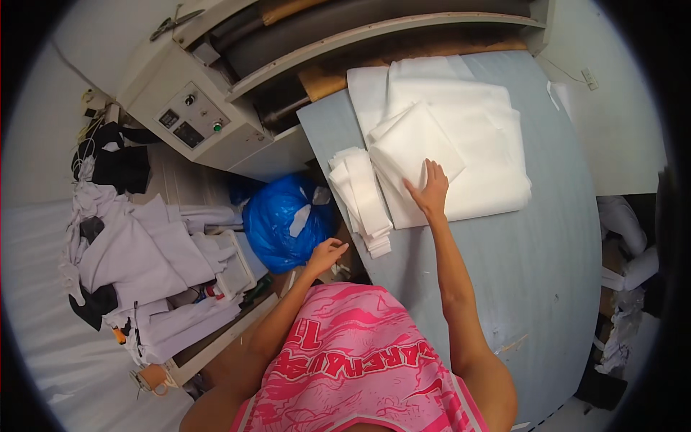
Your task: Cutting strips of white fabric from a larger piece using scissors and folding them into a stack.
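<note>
My right hand [432,190] lies on the front of a square stack of white cloth-like pieces [419,137], its fingers stretched out and its thumb apart. That stack rests on a larger folded pile of white sheets [489,165]. Beside them, near the left edge of the grey-blue table [468,266], lies a bundle of narrow white strips [358,198]. My left hand [328,255] hangs off the table's left side, next to a blue plastic bag [281,223]. Its fingers are loosely bent and apart, with nothing seen in them.
Behind the table stands a roller machine with a control panel [193,117] at its left end. A heap of pale cloth [144,248] with dark pieces covers the left side. Bundled material [622,252] sits low beyond the table's right edge.
</note>
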